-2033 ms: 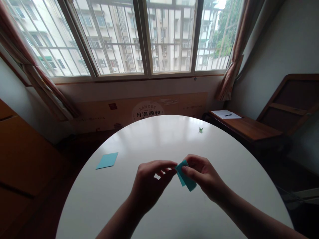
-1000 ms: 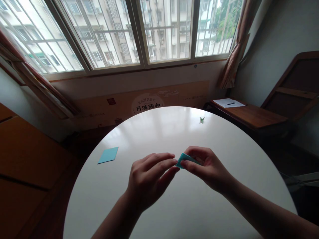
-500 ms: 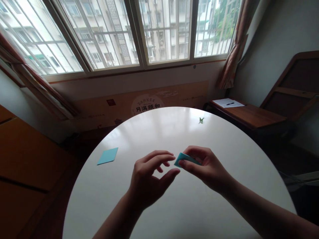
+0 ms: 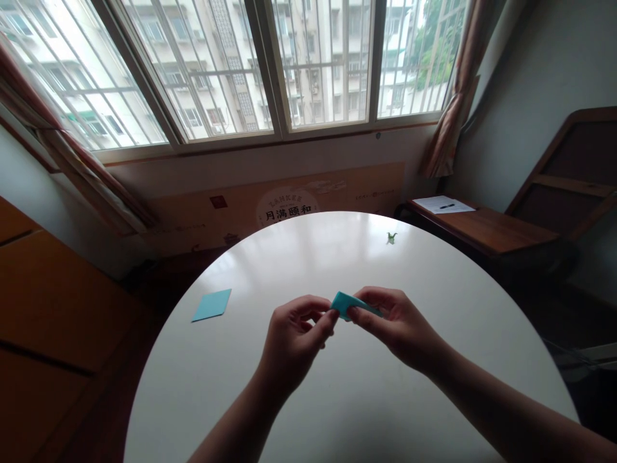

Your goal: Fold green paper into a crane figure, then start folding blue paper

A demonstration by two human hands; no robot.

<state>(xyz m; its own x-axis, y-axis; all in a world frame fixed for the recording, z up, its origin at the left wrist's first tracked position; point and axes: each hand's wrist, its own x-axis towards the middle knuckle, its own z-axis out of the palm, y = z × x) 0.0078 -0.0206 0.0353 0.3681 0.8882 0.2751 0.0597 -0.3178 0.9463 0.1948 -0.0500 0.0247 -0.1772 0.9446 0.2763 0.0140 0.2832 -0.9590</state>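
Observation:
A small piece of folded blue paper (image 4: 343, 302) is held above the white round table (image 4: 366, 399). My right hand (image 4: 395, 315) pinches it, thumb on the near face and fingers behind. At its left end, the thumb and fingers of my left hand (image 4: 301, 328) close on the corner. The fingertips behind the paper are partly hidden. A flat square of blue paper (image 4: 212, 305) lies on the left part of the table, away from both hands.
Near the table's far edge sits a small green figure (image 4: 391, 238). Beyond the table at right, a wooden bench (image 4: 515, 228) bears a white sheet (image 4: 438, 204) and a pen (image 4: 448, 206). A window with bars spans the back.
My left hand has gone from open, beside the folded paper, to pinching its left end. My right hand keeps its hold. The view has shifted slightly.

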